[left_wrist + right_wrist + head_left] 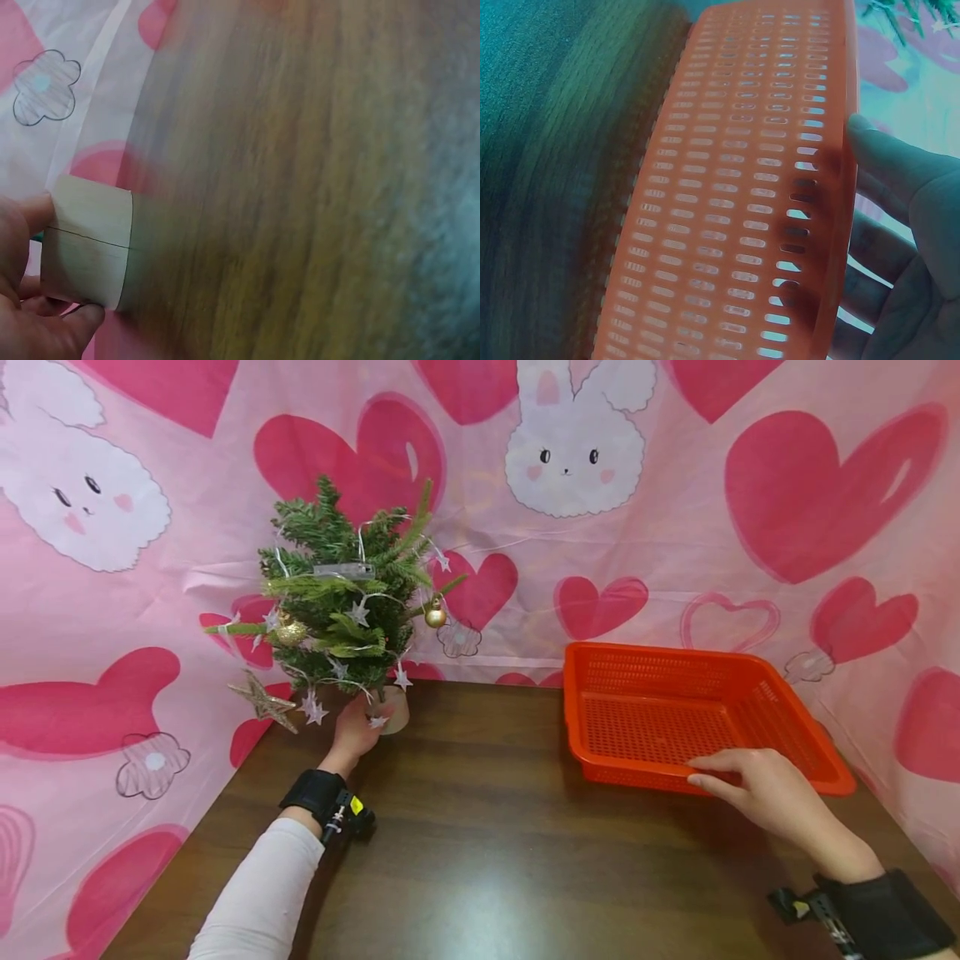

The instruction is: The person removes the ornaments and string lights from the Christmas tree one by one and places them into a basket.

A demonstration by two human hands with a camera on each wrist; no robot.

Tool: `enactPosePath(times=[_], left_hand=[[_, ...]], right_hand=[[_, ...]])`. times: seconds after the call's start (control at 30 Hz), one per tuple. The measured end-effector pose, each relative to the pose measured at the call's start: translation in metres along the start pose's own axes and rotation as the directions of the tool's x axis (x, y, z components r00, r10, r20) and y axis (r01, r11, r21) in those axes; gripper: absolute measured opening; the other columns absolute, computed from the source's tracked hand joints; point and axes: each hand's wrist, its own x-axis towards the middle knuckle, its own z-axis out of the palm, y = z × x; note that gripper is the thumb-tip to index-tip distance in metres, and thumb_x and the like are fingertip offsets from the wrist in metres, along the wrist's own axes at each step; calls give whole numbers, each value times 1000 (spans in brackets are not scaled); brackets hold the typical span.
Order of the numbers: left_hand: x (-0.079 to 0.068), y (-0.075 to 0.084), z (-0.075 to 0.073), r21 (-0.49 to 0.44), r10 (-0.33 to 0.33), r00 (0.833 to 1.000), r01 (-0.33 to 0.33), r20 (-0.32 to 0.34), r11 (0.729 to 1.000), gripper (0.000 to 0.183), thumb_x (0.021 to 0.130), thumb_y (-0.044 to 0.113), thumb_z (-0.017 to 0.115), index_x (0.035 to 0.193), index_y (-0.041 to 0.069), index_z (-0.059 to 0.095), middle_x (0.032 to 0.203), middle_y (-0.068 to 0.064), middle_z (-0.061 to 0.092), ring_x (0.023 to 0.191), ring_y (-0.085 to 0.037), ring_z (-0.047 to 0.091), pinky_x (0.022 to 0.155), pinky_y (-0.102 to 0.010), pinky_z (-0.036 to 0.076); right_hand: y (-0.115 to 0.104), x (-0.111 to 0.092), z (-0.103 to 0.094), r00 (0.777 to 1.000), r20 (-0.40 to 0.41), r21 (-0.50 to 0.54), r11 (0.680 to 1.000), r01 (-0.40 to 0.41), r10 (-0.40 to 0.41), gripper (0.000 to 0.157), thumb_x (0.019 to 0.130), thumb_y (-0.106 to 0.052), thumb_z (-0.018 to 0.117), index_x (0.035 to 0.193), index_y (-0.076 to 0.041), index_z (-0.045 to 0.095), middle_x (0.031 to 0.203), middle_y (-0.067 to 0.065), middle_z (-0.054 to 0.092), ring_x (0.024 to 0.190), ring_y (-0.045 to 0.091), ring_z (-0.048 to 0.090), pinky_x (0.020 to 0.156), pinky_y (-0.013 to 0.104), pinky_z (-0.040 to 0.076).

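Observation:
At the back left of the table, a small Christmas tree (pixel 341 635) stands on a pale round base (pixel 395 710). My left hand (pixel 356 732) grips that base from its left side, below the lowest branches. In the left wrist view, fingers show at two sides of the base (pixel 86 247). Star lights, gold baubles (pixel 435 615) and a glittery gold star (pixel 264 700) hang on the tree. On the right, my right hand (pixel 768 789) pinches the front rim of an orange plastic basket (pixel 622 768). The right wrist view has the thumb outside the slotted wall (pixel 727 180), with the other fingers behind the rim.
A brown wooden table (pixel 480 827) lies under everything. Pink cloth (pixel 510 643) with hearts and rabbits hangs behind it and along both sides, close to the tree and the basket. A clear battery box (pixel 343 571) sits among the upper branches.

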Motion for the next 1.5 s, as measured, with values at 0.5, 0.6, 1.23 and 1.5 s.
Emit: enactPosePath(times=[0.5,0.6,1.23,1.5], left_hand=[[4,-3,-5,-35,-65,997,67,51,997,49,91,29,68,117,-11,57,114,-34,63,108,-50,59,96,-58,45],[4,-3,-5,-58,-81,995,85,60,995,53,90,29,68,120,-12,56,120,-35,60,114,-51,56,99,-59,44],[5,-4,-6,-113,-154,982,166,106,980,65,89,35,69,134,-7,46,136,-33,52,125,-50,51,105,-59,41],[7,-10,-7,-112,-174,975,190,137,975,68,91,39,67,135,-7,43,138,-31,50,126,-48,51,104,-56,42]], right_hand=[[-11,0,8,998,-57,-21,1000,11,-12,28,80,-33,82,103,-18,79,95,4,78,90,30,73,80,54,54],[-14,0,9,999,-50,-18,1000,0,-1,27,80,-34,81,103,-18,79,95,4,78,90,30,72,80,54,54],[-29,9,15,999,5,9,998,-54,54,29,82,-35,80,105,-18,78,96,7,78,91,32,72,80,57,54],[-35,19,22,999,-4,15,999,-42,42,27,82,-35,80,104,-19,79,96,7,78,89,32,72,78,54,55]])
